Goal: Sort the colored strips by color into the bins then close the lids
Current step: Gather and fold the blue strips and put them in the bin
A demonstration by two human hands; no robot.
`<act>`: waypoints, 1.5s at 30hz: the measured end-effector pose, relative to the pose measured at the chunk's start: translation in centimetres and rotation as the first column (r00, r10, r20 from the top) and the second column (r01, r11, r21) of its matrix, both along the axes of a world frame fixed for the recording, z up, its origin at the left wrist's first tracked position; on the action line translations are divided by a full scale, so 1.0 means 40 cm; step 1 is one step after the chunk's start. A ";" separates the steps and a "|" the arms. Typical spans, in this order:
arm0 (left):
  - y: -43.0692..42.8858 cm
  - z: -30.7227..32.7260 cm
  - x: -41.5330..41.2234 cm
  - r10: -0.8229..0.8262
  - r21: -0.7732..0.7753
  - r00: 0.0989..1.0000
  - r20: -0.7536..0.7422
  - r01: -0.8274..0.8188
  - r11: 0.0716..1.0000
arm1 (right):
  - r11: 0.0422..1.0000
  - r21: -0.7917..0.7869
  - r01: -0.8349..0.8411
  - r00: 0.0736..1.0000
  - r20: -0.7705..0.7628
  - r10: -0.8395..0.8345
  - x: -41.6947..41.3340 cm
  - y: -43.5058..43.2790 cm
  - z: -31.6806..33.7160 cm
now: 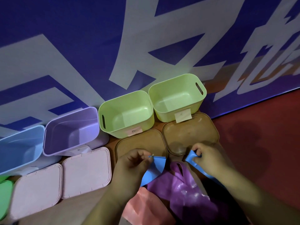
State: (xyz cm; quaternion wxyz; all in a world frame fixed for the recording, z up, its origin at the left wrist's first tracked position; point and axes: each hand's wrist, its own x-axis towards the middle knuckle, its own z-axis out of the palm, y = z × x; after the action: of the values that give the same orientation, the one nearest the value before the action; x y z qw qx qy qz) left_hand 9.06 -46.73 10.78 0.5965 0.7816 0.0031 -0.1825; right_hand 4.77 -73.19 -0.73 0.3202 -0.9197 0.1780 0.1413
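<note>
My left hand (136, 161) pinches one end of a blue strip (154, 169), and my right hand (206, 158) pinches its other end. Under the hands lie a purple strip (183, 189) and a pink strip (142, 207). Along the wall stand open bins: a blue bin (19, 150), a purple bin (71, 130) and two green bins (126, 114) (177, 96), all looking empty. In front of them lie two pink lids (87, 172) (35, 192) and two brown lids (141, 142) (190, 132).
A blue banner wall (81, 46) with large white letters rises right behind the bins. Red floor (259, 135) stretches to the right. Something green (4, 197) shows at the left edge. Paper labels (183, 115) hang on the bins.
</note>
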 end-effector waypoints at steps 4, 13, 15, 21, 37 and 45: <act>0.007 0.005 -0.009 0.011 -0.011 1.000 0.009 -0.011 1.000 | 0.981 0.164 0.108 0.994 -0.041 -0.102 0.025 -0.003 0.041; 0.056 0.067 -0.056 0.022 -0.115 0.996 0.085 -0.012 0.993 | 0.866 0.451 0.215 0.936 0.159 -0.315 0.025 0.085 0.265; 0.075 0.090 -0.070 0.013 -0.134 0.993 0.116 0.003 0.991 | 0.791 0.575 0.210 0.925 0.146 -0.352 0.019 0.128 0.327; 0.132 0.163 -0.115 0.021 -0.128 0.945 0.327 0.022 0.992 | 0.569 0.805 0.168 0.915 0.087 -0.394 0.005 0.270 0.472; 0.453 0.254 -0.154 -0.055 0.129 0.694 0.718 -0.055 0.990 | 0.535 0.841 0.081 0.932 0.126 -0.340 -0.035 0.680 0.580; 0.625 0.263 -0.167 0.147 -0.114 0.828 0.541 -0.101 0.988 | 0.701 0.708 -0.085 0.922 0.323 -0.215 -0.053 0.829 0.593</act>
State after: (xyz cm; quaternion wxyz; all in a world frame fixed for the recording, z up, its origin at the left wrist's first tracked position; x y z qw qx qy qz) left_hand 2.40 -21.72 21.29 0.6138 0.7746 -0.1241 0.0878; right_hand 2.63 -40.02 23.00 0.6825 -0.7268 0.0770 0.0052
